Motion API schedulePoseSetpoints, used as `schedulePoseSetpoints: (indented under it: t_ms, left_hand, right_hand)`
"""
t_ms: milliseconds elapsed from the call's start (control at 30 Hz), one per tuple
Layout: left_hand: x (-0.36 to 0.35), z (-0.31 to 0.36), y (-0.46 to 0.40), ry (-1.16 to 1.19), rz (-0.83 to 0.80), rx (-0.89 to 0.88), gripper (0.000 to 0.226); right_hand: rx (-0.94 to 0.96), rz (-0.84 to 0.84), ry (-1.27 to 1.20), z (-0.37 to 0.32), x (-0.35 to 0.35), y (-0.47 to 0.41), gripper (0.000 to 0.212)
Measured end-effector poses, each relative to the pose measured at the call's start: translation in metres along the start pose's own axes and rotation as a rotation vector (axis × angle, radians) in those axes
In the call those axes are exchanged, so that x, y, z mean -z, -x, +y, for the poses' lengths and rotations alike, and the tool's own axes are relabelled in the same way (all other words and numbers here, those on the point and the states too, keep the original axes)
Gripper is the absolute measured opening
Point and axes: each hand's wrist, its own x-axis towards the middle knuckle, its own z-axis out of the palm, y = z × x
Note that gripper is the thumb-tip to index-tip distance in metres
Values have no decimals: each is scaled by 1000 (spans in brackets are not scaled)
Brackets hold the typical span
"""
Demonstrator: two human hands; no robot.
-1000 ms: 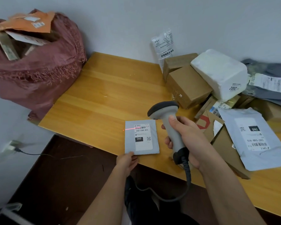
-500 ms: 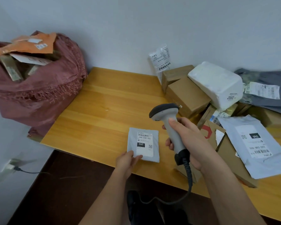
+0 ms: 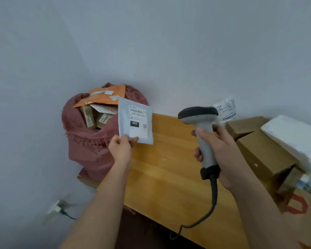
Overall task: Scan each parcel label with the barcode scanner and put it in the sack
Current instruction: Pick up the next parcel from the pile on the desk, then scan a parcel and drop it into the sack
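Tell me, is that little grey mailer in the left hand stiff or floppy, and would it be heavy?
Probably light: the left hand holds the grey mailer up by one bottom corner alone. It seems fairly stiff, since it stands flat and upright from that pinch without drooping. Its smooth plastic skin may be somewhat slippery.

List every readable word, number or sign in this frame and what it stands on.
"060": black box on the grey parcel label, pinched by the left hand.
"060 068 A05", uncertain: the blurred line above it.
Barcode and QR code there: unreadable.
White bag, sack parcels: too blurred.
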Motion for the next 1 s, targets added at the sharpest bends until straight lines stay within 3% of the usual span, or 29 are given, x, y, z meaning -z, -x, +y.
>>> schedulePoseSetpoints:
  t_ms: [167,267,367,467,700,867,1000]
  left_hand:
    - [-9,75,-63,190,159,-21,31]
    - [-15,97,-99,240,151,54,19]
    - [-9,89,-125,83,62,215,15]
    - [-3,62,-133,-66,76,306,40]
    - [-37,18,-106,-164,200,162,35]
    - [-93,-11,-60,-366,-11,63,20]
    - [-144,-55,10,-582,-392,199,8]
  right_hand:
    - [14,-37,29,-3,-33,-17,23]
    - [11,-32,65,1,-40,-27,23]
    - [-11,2,81,9,-41,-36,22]
    - [-44,47,71,16,-36,-41,23]
    - [-71,154,20,16,-5,-34,23]
    - [-72,270,1,9,35,-13,26]
    - [-84,387,-1,4,83,17,26]
